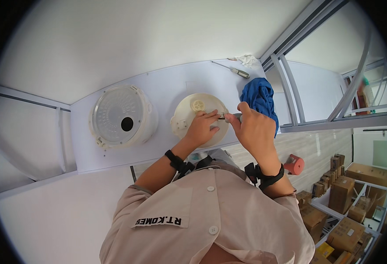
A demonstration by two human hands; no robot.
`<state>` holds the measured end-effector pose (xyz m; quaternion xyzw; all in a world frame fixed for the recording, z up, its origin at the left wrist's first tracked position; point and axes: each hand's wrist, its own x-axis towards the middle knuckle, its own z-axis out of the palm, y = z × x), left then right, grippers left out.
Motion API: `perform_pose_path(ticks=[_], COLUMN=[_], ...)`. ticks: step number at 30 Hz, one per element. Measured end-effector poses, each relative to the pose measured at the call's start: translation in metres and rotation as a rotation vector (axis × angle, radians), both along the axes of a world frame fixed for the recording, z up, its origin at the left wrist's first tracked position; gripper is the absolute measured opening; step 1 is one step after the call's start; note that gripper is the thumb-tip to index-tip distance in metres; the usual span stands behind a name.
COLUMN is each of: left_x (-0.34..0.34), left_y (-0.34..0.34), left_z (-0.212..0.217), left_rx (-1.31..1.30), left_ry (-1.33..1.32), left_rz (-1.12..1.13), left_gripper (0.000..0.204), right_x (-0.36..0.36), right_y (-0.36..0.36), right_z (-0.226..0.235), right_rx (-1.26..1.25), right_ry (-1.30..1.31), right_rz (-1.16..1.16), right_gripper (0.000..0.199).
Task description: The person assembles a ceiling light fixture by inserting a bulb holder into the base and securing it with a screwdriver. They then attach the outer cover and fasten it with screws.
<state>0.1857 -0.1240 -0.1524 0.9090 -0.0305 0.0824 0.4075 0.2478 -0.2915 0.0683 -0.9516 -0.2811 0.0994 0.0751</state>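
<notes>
A round cream plastic lid [189,103] lies on the white bench in front of me, with a small spoked disc [198,105] on its far part. My left hand [199,130] rests on the lid, its fingers stretched out and the thumb apart. Closed round the grey handle of a screwdriver [233,119], my right hand [256,130] is at the lid's right side. The screwdriver's shaft points left, toward a small fitting near my left fingertips. Whether its tip touches a screw is too small to tell.
A white round appliance body [147,119] with a clear disc on top stands at the left. Another screwdriver [235,70] lies at the back right, near a crumpled white wipe [247,60]. Blue cloth [258,97] is bunched beside my right hand. Cardboard boxes [342,193] fill shelves at lower right.
</notes>
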Motion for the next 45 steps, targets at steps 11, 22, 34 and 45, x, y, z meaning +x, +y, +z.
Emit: perform_pose_path(ticks=[11, 22, 34, 45], left_x=[-0.001, -0.002, -0.032, -0.047], left_y=[-0.002, -0.004, 0.007, 0.016], left_z=[-0.006, -0.005, 0.014, 0.016], left_rx=[-0.027, -0.030, -0.007, 0.039], left_ry=[-0.058, -0.054, -0.024, 0.011], left_rz=[0.025, 0.071, 0.140, 0.165], left_gripper=[0.054, 0.058, 0.055, 0.055], right_x=[0.000, -0.027, -0.040, -0.054], right_y=[-0.023, -0.027, -0.038, -0.016], right_z=[-0.016, -0.016, -0.018, -0.032], right_rx=[0.441, 0.129, 0.211, 0.213], right_ry=[-0.268, -0.156, -0.102, -0.230], right_rz=[0.251, 0.213, 0.379, 0.563], right_gripper=[0.039, 0.034, 0.034, 0.023])
